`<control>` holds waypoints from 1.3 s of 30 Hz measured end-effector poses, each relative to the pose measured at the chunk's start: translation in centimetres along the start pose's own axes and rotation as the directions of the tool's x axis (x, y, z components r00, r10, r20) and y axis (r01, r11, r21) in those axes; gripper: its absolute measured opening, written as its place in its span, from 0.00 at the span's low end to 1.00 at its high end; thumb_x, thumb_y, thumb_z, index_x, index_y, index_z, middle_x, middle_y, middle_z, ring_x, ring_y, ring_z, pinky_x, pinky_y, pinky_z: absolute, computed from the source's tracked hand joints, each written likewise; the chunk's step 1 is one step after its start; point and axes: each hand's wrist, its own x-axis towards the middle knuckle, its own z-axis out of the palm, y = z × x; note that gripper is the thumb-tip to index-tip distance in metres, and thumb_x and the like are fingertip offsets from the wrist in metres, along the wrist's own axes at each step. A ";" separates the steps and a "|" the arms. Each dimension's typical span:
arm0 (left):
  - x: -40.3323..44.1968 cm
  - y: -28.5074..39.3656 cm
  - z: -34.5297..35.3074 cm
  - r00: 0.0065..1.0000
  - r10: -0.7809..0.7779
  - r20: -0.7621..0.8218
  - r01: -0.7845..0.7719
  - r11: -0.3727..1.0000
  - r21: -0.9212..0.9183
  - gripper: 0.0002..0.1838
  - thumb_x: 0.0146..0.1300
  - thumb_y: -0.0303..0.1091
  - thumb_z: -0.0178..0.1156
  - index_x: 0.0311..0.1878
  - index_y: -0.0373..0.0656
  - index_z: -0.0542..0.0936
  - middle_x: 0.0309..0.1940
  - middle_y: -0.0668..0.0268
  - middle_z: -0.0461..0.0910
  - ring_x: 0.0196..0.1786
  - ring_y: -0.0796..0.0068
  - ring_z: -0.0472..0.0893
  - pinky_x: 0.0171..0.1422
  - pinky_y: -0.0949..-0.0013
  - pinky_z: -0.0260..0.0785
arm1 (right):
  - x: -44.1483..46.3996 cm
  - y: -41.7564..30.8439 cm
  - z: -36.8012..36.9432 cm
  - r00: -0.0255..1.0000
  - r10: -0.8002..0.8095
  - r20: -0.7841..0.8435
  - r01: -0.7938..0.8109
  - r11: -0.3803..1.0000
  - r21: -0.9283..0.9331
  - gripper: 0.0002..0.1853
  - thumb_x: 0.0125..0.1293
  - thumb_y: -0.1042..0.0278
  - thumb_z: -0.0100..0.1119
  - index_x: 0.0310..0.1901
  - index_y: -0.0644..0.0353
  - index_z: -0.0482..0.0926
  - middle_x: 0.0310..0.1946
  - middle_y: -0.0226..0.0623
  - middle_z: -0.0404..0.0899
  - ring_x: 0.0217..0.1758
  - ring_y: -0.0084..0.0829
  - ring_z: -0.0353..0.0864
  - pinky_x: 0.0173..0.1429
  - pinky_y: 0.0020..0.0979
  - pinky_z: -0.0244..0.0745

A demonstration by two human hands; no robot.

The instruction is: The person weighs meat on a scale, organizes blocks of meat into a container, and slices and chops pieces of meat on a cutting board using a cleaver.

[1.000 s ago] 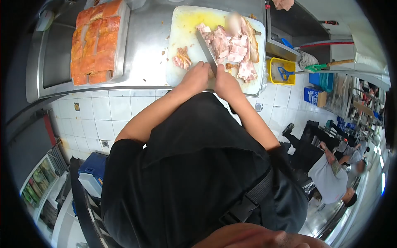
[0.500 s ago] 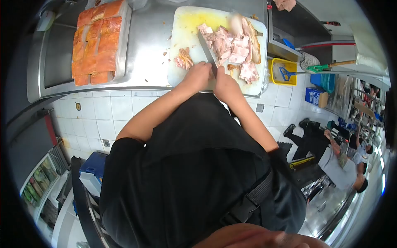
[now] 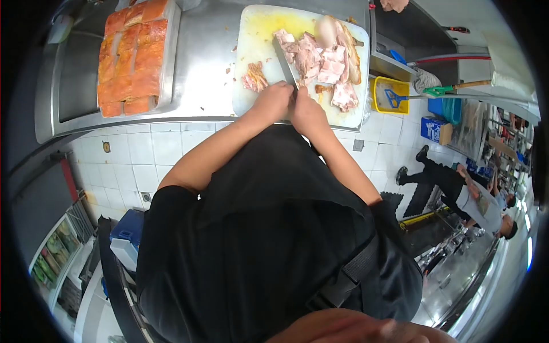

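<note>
My right hand [image 3: 310, 116] is closed on the handle end of a knife [image 3: 284, 62], whose blade points away over the white cutting board [image 3: 254, 54]. Beside it, my left hand [image 3: 273, 103] has its fingers closed near the base of the blade; what they hold is hidden. Chunks of pale cut meat [image 3: 309, 57] lie to the right of the blade, with a browned piece along their far right side. A small pile of meat strips [image 3: 254, 77] lies left of the knife.
On the left of the steel counter [image 3: 203, 68] stands a tray of orange-brown roasted slabs [image 3: 128, 63]. A yellow bin [image 3: 391, 94] and a green-headed tool [image 3: 439, 91] are at the right. A co-worker [image 3: 480, 206] is farther off at the right.
My hands have drawn slightly closer together around the knife's base, which stays in my right hand. The co-worker has shifted farther right and away. The meat stays in place on the board.
</note>
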 end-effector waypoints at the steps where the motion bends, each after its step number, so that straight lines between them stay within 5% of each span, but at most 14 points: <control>1: 0.3 -0.2 0.0 1.000 -0.005 -0.006 0.005 1.000 0.008 0.04 0.58 0.26 0.59 0.34 0.37 0.80 0.35 0.52 0.80 0.42 0.47 0.82 0.47 0.51 0.76 | 0.1 -0.3 -0.5 0.999 -0.053 0.010 0.053 0.999 -0.003 0.17 0.67 0.72 0.48 0.54 0.70 0.66 0.39 0.68 0.82 0.47 0.65 0.83 0.51 0.57 0.75; 6: -0.1 -0.4 -0.2 1.000 0.010 -0.013 -0.010 1.000 0.002 0.04 0.58 0.27 0.59 0.34 0.37 0.79 0.35 0.52 0.80 0.42 0.47 0.82 0.47 0.51 0.76 | -0.8 -1.3 -1.4 0.993 0.072 0.092 -0.070 0.997 -0.023 0.14 0.66 0.72 0.48 0.51 0.69 0.66 0.41 0.69 0.81 0.46 0.66 0.82 0.50 0.58 0.75; 12: 0.3 -1.3 -0.8 0.995 0.094 -0.030 -0.094 0.996 -0.008 0.04 0.59 0.25 0.57 0.35 0.37 0.79 0.34 0.52 0.79 0.41 0.48 0.82 0.46 0.52 0.75 | 0.5 -0.9 -2.4 0.999 -0.035 -0.025 0.036 0.999 0.015 0.14 0.66 0.72 0.49 0.49 0.70 0.65 0.36 0.69 0.81 0.43 0.67 0.82 0.48 0.59 0.74; 16: -1.3 -0.4 -0.9 0.998 0.011 -0.064 -0.017 0.995 -0.095 0.05 0.60 0.18 0.55 0.36 0.36 0.80 0.35 0.51 0.79 0.42 0.45 0.80 0.49 0.50 0.73 | -0.5 -1.0 -3.7 0.996 -0.049 -0.071 0.050 0.998 0.023 0.14 0.65 0.73 0.50 0.49 0.72 0.65 0.33 0.70 0.81 0.41 0.67 0.82 0.47 0.59 0.75; 25: -1.2 -0.6 -0.5 0.995 0.066 -0.071 -0.070 0.996 -0.049 0.06 0.57 0.18 0.55 0.36 0.36 0.79 0.35 0.51 0.79 0.42 0.45 0.81 0.47 0.50 0.73 | -2.5 -2.5 -3.8 0.987 0.071 0.146 -0.058 0.994 -0.093 0.14 0.64 0.76 0.47 0.51 0.70 0.65 0.37 0.69 0.82 0.44 0.65 0.83 0.51 0.57 0.76; 39: -1.0 -1.0 0.0 0.996 0.077 -0.049 -0.076 0.997 0.026 0.04 0.57 0.24 0.58 0.35 0.36 0.80 0.36 0.51 0.80 0.43 0.47 0.82 0.48 0.52 0.75 | -1.1 -1.6 0.8 1.000 0.025 0.008 -0.024 0.999 -0.031 0.17 0.64 0.74 0.52 0.53 0.71 0.65 0.37 0.68 0.82 0.45 0.65 0.83 0.50 0.57 0.76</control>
